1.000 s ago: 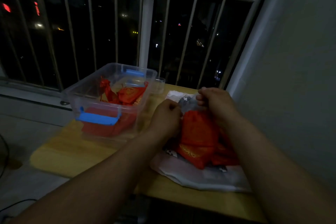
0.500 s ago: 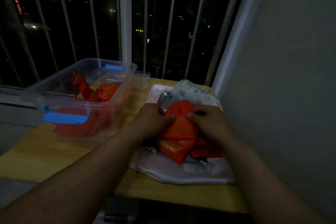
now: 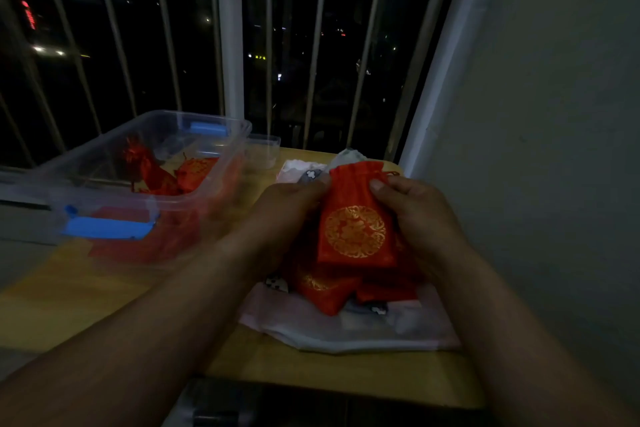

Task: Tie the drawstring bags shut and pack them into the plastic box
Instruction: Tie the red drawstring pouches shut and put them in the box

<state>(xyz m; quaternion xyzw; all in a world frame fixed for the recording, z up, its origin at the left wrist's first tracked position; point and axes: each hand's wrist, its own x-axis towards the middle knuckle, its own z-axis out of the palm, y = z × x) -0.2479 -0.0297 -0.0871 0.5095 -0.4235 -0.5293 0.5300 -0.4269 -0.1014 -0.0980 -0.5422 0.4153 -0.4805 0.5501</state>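
A red drawstring bag with a round gold emblem is held upright above the table. My left hand pinches its upper left edge and my right hand pinches its upper right edge near the neck. Below it lie more red bags on a white plastic sheet. The clear plastic box with blue latches stands at the left, with tied red bags inside it.
A small clear container sits behind the box. The wooden table ends at a metal window railing at the back and a grey wall on the right.
Both hands have lifted one red bag off the pile and turned its gold emblem to face me. The camera has shifted, so the box now sits further left.
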